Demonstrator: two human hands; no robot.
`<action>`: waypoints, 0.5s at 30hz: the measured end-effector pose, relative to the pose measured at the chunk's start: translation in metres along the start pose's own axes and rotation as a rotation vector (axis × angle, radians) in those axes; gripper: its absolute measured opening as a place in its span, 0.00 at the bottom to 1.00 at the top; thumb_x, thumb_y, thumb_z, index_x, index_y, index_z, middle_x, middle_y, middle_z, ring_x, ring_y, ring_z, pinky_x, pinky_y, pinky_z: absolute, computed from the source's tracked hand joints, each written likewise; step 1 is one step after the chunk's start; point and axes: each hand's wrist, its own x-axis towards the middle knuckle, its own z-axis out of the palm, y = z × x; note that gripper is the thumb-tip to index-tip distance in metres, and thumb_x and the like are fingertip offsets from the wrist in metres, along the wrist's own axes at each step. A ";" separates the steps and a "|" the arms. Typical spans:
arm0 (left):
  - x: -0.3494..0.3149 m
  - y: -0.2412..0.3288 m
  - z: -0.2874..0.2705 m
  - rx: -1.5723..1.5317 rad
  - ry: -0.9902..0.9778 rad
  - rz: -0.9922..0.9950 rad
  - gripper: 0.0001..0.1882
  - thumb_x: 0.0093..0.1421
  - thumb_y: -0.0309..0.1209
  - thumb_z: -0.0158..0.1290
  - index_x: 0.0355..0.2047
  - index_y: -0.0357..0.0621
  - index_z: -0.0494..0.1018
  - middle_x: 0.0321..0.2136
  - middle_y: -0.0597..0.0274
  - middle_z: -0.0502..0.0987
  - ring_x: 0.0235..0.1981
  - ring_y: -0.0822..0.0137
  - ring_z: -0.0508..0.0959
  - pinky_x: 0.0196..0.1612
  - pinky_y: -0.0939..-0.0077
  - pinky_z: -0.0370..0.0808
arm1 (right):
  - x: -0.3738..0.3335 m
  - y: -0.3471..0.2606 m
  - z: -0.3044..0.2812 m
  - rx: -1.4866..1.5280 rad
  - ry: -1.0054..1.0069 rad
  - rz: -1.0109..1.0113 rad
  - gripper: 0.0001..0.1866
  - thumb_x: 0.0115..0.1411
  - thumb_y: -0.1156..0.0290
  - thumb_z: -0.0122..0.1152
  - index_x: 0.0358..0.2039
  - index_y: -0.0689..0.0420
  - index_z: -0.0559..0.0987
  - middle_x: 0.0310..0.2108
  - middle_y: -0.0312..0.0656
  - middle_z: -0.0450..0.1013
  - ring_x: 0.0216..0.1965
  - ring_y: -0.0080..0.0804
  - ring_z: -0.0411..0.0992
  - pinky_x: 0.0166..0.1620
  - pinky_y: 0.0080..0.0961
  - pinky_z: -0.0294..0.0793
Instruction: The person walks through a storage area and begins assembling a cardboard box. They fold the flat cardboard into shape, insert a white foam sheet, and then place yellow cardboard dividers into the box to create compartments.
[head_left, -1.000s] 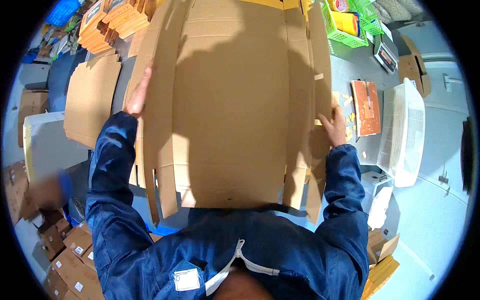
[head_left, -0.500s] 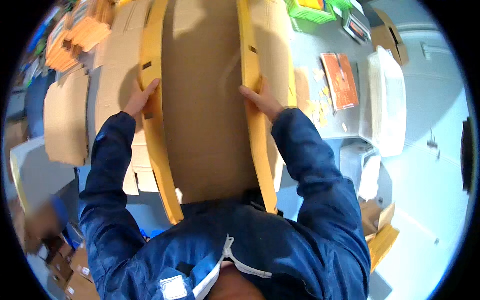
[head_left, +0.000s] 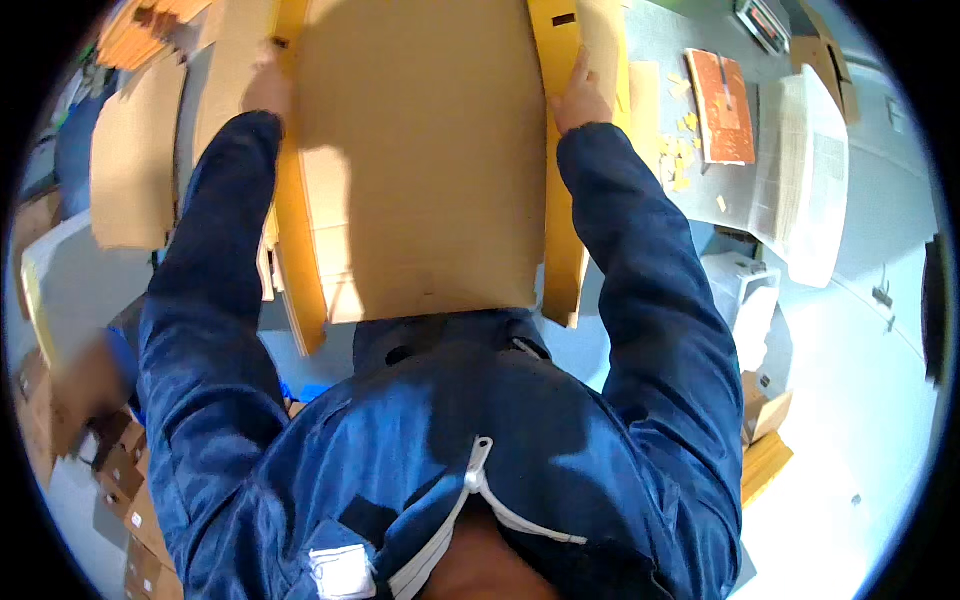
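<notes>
A long brown cardboard sheet [head_left: 430, 180] lies before me, its two long sides edged by yellow strips with small dark slots. My left hand [head_left: 268, 88] is at the outer side of the left yellow strip [head_left: 297, 220], blurred by motion. On the other side my right hand [head_left: 584, 98] grips the right yellow strip [head_left: 562, 200], thumb at its inner edge and fingers along its outer face. The near ends of both strips reach past the table edge toward my body. The far end of the cardboard is cut off by the view.
Flat brown cardboard [head_left: 135, 150] lies at the left, near stacked orange pieces [head_left: 150, 35]. To the right are an orange-red pad [head_left: 722, 105], yellow scraps [head_left: 683, 150], a clear plastic bin [head_left: 815, 180] and a scale [head_left: 762, 22]. Cardboard boxes [head_left: 125, 475] stand low at the left.
Both hands have moved away from my body together with the cardboard. The yellow strips now appear farther apart and show more of the brown sheet between them. The whole view has shifted too.
</notes>
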 end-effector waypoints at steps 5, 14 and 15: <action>-0.100 0.053 -0.027 -0.404 0.563 0.286 0.18 0.54 0.26 0.52 0.47 0.47 0.71 0.61 0.49 0.54 0.55 0.43 0.62 0.56 0.58 0.63 | -0.077 0.068 0.001 0.219 0.082 -0.491 0.30 0.51 0.80 0.56 0.56 0.47 0.67 0.62 0.52 0.52 0.63 0.54 0.50 0.59 0.38 0.62; -0.263 0.028 -0.038 0.066 -0.015 0.574 0.35 0.47 0.18 0.48 0.59 0.50 0.61 0.65 0.59 0.48 0.64 0.51 0.51 0.66 0.59 0.50 | -0.184 0.123 -0.035 -0.661 -0.284 -1.094 0.40 0.48 0.76 0.49 0.64 0.45 0.53 0.67 0.41 0.43 0.68 0.37 0.41 0.68 0.39 0.36; -0.263 0.034 -0.036 0.109 -0.009 0.639 0.34 0.48 0.19 0.48 0.59 0.48 0.60 0.65 0.59 0.49 0.64 0.53 0.52 0.66 0.59 0.50 | -0.181 0.121 -0.036 -0.647 -0.406 -1.039 0.40 0.49 0.75 0.50 0.65 0.45 0.53 0.68 0.41 0.41 0.68 0.36 0.39 0.68 0.39 0.37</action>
